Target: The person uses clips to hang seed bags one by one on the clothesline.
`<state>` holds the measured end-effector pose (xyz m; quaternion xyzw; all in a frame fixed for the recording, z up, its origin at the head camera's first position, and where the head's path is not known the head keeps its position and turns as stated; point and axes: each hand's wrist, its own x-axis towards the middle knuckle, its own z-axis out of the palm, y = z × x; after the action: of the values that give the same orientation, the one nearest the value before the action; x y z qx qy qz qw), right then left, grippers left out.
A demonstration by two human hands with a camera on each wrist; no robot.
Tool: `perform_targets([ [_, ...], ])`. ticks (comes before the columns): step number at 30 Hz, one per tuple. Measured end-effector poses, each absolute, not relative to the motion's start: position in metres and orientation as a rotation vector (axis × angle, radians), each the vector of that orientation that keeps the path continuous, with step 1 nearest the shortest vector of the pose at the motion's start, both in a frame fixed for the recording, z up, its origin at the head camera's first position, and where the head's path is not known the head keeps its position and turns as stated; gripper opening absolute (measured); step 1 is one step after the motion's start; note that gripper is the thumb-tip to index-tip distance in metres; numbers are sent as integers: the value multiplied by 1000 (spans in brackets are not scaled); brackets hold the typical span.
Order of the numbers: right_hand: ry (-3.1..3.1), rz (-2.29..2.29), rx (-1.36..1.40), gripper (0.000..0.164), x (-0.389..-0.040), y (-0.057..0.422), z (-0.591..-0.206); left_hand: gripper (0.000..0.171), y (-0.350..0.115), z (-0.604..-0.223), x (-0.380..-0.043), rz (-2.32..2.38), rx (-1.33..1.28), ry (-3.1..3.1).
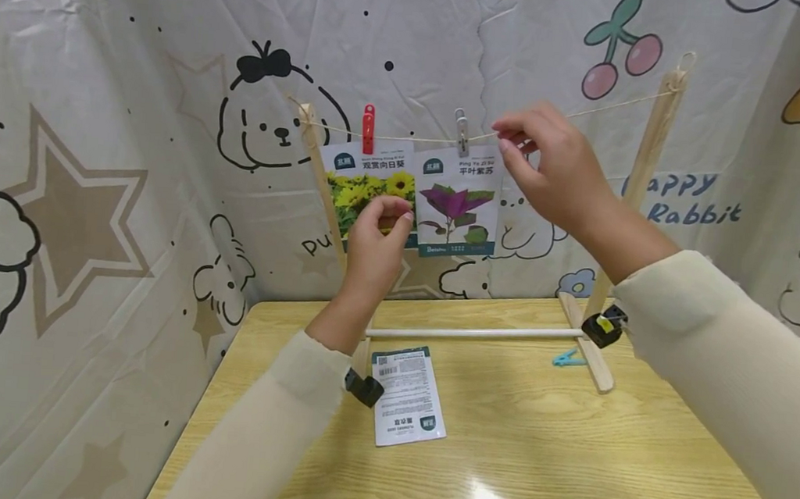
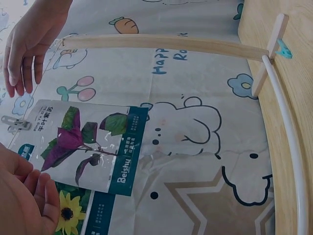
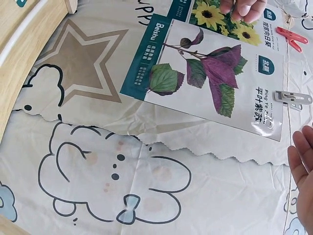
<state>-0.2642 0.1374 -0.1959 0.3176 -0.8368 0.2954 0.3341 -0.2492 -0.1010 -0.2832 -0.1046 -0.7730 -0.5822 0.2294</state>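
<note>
Your left grip [image 1: 378,240] sits in front of the white seed packet printed with yellow sunflowers [image 1: 376,175], fingers loosely bent and with nothing visible between them. Your right grip [image 1: 555,161] is raised beside the thin pale twine [image 1: 416,139], just right of the silver metal clip [image 1: 462,133], fingers relaxed and likewise empty; whether a fingertip brushes the twine, you cannot tell from here.

The white seed packet printed with purple leaves [image 1: 456,219] hangs from the twine by that silver clip, next to the sunflower packet, which hangs under a red plastic clip [image 1: 369,129]. In the wrist views the purple-leaf packet partly overlaps its neighbour.

The step in hand looks like settling the purple-leaf packet on the line. Keep both hands clear of the twine until it steadies, since a snag would likely swing both packets. If you want the overlap gone, pinch the silver clip itself and slide it gently rightward, rather than tugging the glossy packet out of it.

A white packet, text side up [image 1: 411,398], lies on the wooden table [image 1: 532,448], and a light-blue clip [image 1: 568,359] rests beside the stand's right wooden foot [image 1: 597,368].
</note>
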Motion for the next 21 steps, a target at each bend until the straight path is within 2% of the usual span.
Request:
perform_targets([
  [21,-2206,814,818,29,-260,146,-212,11,-101,-291,-247,-1635,-294,-2132],
])
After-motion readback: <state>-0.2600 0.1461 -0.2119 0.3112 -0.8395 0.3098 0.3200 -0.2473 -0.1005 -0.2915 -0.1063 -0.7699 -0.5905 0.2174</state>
